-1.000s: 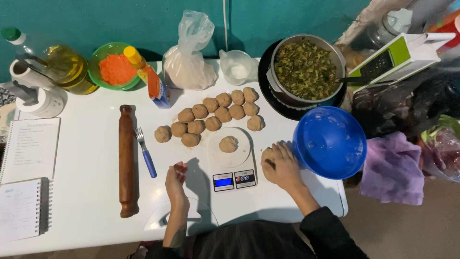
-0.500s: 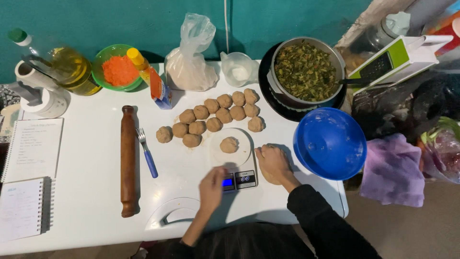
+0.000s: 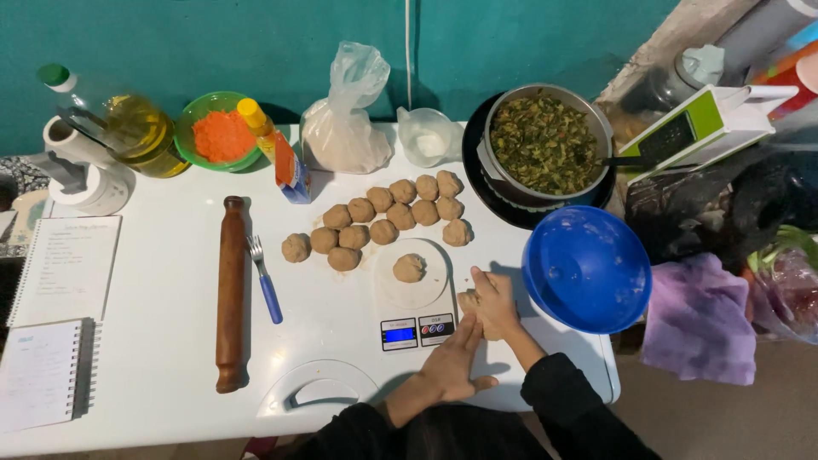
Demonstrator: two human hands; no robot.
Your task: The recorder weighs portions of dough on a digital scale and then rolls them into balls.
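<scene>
The rolling pin and blue-handled fork lie idle at my left, past them the row of dough balls and one ball on the kitchen scale. My left hand lies open and flat, fingertips meeting my right hand, which cups a dough piece just right of the scale. To shape it well I judge I should press lightly and roll evenly, beside the blue bowl.

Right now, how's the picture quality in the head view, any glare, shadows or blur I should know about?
Head view: sharp overall, evenly lit; soft sheen on the white table; the scale display glows blue, too small to read; short shadows fall beside the rolling pin and blue bowl; the right edge is dim and cluttered; both hands, left hand and right hand, look crisp.
</scene>
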